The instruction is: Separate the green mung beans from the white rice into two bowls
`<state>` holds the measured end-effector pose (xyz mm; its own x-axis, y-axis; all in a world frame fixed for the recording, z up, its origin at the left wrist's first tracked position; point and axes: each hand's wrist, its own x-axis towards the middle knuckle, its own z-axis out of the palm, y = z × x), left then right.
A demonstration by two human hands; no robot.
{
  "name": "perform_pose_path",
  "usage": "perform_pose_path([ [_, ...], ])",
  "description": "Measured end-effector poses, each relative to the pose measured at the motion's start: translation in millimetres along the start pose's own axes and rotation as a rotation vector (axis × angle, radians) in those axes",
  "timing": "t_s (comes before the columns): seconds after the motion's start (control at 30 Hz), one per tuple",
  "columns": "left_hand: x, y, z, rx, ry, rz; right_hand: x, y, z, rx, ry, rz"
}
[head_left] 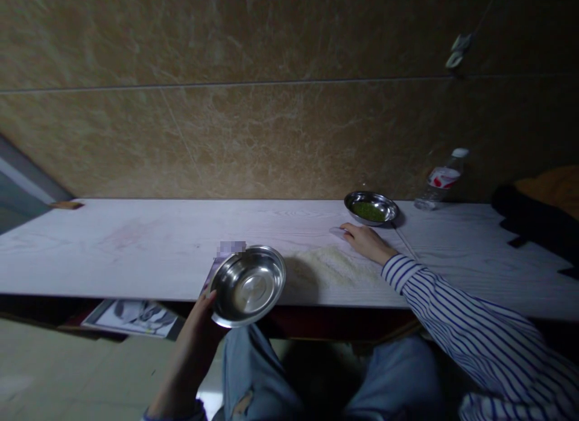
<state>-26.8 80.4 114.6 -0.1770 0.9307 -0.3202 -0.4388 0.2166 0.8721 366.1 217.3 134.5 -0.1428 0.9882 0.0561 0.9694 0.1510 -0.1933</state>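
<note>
My left hand (203, 318) grips the near left rim of a shiny steel bowl (260, 261), tilted and held over the table's front edge. Its inside shows, with a faint brownish patch low in it. Stretched over the table, my right hand (364, 240) pinches a thin pale flat piece (336, 231), whose kind I cannot make out. Pale fine grains (335, 267) lie spread on the table between my hands. Just behind my right hand stands a second steel bowl (393, 213) with small green grains (368, 212) in it.
The long whitish table (136, 246) runs along a brown marbled wall (253, 131). A clear plastic bottle (443, 178) with a white cap stands at the back right. Dark cloth (534, 222) lies at the far right. A purple packet (218, 264) is partly behind the held bowl.
</note>
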Motion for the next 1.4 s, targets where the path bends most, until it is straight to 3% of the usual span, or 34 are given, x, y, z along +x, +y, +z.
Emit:
perform_pose_path([
  [0.13,-20,-11,2.1,-0.038,0.0,0.008,-10,-8,1,0.025,-0.012,-0.036],
  [0.3,-41,-25,1.5,-0.01,-0.114,-0.039,-21,-13,2,0.105,-0.024,-0.104],
  [0.4,-52,-33,0.6,0.003,-0.174,-0.074,-28,-10,1,0.131,0.038,-0.089],
  [0.63,-63,-62,-1.1,0.062,-0.257,-0.137,-50,26,-9,0.118,0.18,0.093],
  [0.87,-57,-107,2.6,0.125,-0.256,-0.292,-81,61,-8,0.075,0.207,0.274],
  [1.07,-44,-141,29.4,0.143,-0.2,-0.405,-93,60,-3,0.072,0.177,0.322],
  [1.2,-39,-152,61.1,0.101,-0.136,-0.423,-96,44,0,0.089,0.142,0.316],
  [1.4,-37,-163,102.9,0.006,-0.167,-0.386,-104,14,4,0.152,0.1,0.279],
])
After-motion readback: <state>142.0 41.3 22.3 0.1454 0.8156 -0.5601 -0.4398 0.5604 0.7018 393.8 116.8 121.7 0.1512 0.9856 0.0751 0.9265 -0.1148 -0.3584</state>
